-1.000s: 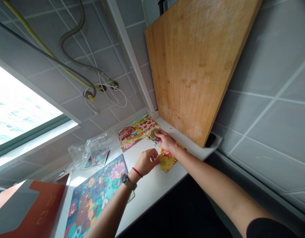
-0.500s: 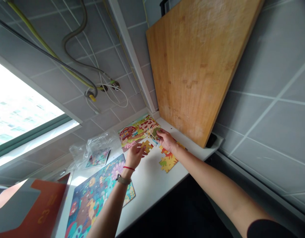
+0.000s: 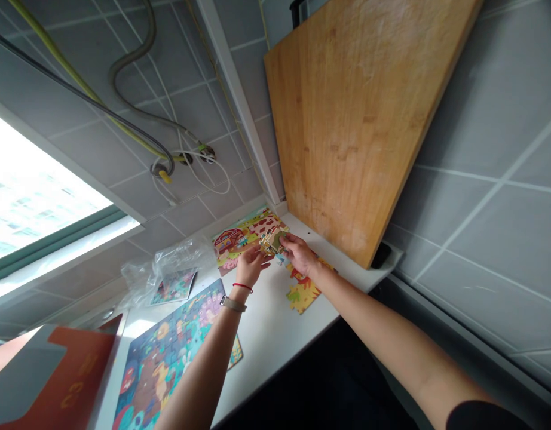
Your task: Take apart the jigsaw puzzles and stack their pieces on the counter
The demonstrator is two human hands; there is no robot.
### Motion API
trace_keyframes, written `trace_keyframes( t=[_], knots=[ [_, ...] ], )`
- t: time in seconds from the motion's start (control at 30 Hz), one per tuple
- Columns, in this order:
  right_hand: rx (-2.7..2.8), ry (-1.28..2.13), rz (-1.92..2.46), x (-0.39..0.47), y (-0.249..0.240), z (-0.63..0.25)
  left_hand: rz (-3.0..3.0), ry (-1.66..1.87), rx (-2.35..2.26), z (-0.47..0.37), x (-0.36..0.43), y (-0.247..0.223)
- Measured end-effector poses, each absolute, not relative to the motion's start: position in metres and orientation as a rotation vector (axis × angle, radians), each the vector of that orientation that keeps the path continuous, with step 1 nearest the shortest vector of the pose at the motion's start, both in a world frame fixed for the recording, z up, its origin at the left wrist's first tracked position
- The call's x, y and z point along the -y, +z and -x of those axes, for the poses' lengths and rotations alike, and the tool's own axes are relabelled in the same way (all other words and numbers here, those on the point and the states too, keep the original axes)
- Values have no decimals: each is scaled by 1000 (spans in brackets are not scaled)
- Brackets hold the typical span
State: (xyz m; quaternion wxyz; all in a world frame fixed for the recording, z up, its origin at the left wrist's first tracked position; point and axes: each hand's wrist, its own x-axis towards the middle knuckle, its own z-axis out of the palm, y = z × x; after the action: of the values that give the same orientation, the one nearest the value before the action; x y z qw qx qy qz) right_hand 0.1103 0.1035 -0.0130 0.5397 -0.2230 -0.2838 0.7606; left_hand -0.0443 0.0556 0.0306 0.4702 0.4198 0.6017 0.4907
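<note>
holding little bunch of puzzle pieces in right hand, pinched with thumb and fingers, up over white table. close by bunch, left hand with fingers bent; cannot tell if gripping any piece. just behind pieces, barn puzzle. under right wrist, yellow puzzle part. beside left arm, blue animal puzzle. near blue one, crinkly clear bag. past right hand, big wooden board, tilted.
</note>
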Motion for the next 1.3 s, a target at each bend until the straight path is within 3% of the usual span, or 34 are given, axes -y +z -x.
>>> trace_keyframes(
  t=[0.23,0.57,0.73,1.0,1.3],
  knots=[
    [676,1866,476,-104,-12,-109,-1118,1134,-1441,50,-55,42],
    [581,1849,516,-106,-15,-111,-1856,404,-1747,11,14,38],
    [576,1848,535,-105,-18,-110,-1940,180,-1867,-14,27,38],
    [577,1834,531,-103,-15,-110,-1847,288,-1756,-20,26,45],
    [555,1824,507,-107,-17,-110,-1564,788,-1676,38,12,36]
  ],
)
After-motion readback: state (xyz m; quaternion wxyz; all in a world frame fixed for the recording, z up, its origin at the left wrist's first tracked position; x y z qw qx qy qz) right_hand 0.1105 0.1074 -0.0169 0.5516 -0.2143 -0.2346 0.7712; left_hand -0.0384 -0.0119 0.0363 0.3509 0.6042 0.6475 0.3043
